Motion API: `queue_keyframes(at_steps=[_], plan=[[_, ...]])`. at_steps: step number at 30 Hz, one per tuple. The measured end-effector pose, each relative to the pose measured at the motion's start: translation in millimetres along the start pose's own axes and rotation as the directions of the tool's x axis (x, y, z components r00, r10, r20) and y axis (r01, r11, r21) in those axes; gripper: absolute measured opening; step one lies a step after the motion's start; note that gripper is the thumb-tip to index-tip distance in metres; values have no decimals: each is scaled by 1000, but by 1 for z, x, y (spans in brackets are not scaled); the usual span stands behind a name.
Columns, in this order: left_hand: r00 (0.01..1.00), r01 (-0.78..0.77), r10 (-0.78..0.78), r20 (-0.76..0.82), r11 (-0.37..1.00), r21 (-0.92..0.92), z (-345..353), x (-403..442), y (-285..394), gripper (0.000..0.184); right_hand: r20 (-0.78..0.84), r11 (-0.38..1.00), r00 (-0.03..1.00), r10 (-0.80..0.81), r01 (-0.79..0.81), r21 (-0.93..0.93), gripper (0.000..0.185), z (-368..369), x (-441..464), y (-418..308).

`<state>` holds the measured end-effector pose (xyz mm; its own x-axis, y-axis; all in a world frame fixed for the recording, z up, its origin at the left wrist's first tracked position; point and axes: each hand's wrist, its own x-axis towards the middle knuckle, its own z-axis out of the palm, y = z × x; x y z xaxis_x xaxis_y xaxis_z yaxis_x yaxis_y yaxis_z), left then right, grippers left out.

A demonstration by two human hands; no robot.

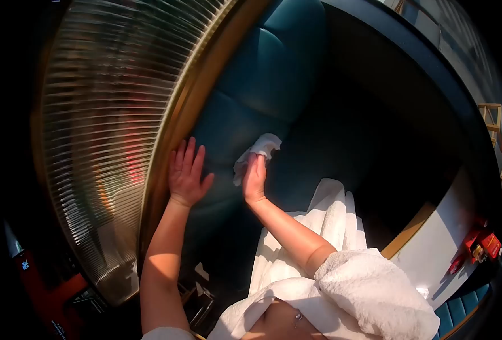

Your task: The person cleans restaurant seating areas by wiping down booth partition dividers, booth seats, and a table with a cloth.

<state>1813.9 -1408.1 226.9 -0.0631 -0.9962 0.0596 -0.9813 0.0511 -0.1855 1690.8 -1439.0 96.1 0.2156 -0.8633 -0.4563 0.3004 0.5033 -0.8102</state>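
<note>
My right hand presses a crumpled white cloth against the dark teal padded seat back. Part of the cloth sticks out above the fingers and part to their left. My left hand lies flat with fingers stretched out, resting at the wooden frame edge beside the padding. It holds nothing. Deep shadow hides much of the seat to the right of the cloth.
A ribbed glass partition rises on the left. At right, a pale tabletop with a wooden edge bears red items. Another teal seat shows at lower right. My white garment spreads below my arms.
</note>
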Motion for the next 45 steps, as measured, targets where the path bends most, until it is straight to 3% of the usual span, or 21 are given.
queue_keyframes(at_steps=[4,7,11,13,17,19,21,25,27,30,31,32,33,34,36,37,39,40,43,44,45], plan=[[999,40,-38,-29,998,56,2,-1,3,48,362,691,715,-598,689,-218,24,49,-41,-59],[989,-6,13,-148,999,50,11,-5,-3,46,322,560,630,-706,776,-291,27,58,16,-50],[998,-4,6,-70,1000,25,-3,0,4,49,-360,854,783,-508,404,-327,37,16,90,-8],[997,-18,20,-79,1000,25,-2,-3,3,50,-350,960,924,154,-57,274,46,-21,113,53],[995,-17,20,-97,999,31,0,-2,3,49,-239,973,948,209,-177,150,44,-5,59,10],[994,-35,38,-100,999,29,0,1,5,49,-68,955,953,-296,295,-26,40,23,16,-12],[989,10,1,-145,997,74,5,-2,3,49,206,722,743,-637,669,-179,40,49,-15,-48],[993,-13,20,-113,998,62,-2,1,5,49,153,625,673,-724,733,-269,24,47,73,-94],[996,-29,33,-81,998,56,0,0,5,50,-173,528,502,-848,762,-376,18,31,121,-101],[995,-26,32,-90,997,75,0,-1,2,52,-379,893,814,-439,442,-86,43,-23,178,-56],[995,-27,33,-89,997,69,1,-1,2,52,-370,967,929,8,87,239,46,-39,200,-1],[996,-29,34,-88,998,61,2,-1,2,52,-501,980,854,136,-43,193,49,-40,208,48],[995,-24,30,-100,998,62,2,-1,3,52,-302,796,822,484,-269,542,51,-41,166,-2],[996,-20,25,-87,998,58,3,-2,1,52,-399,933,889,223,-76,353,51,-33,153,18],[997,-10,15,-77,998,62,2,-2,0,52,-273,954,938,212,-138,267,49,-6,99,-16],[997,-12,16,-72,998,61,1,-2,0,52,-139,972,977,-162,182,148,46,7,84,-7],[997,-17,21,-68,998,54,2,-3,1,52,38,668,685,-728,720,-189,33,29,76,-88],[998,-13,16,-62,999,50,2,-3,1,53,242,464,588,-772,781,-419,31,31,99,-112],[998,-12,15,-61,998,59,3,0,0,53,-5,391,450,-893,772,-502,32,27,199,-157],[998,-14,18,-60,998,61,2,-2,1,52,-63,467,495,-867,760,-451,36,11,235,-162],[998,-8,12,-59,998,56,1,-4,2,52,-188,803,783,-593,556,-215,35,-8,248,-164]])
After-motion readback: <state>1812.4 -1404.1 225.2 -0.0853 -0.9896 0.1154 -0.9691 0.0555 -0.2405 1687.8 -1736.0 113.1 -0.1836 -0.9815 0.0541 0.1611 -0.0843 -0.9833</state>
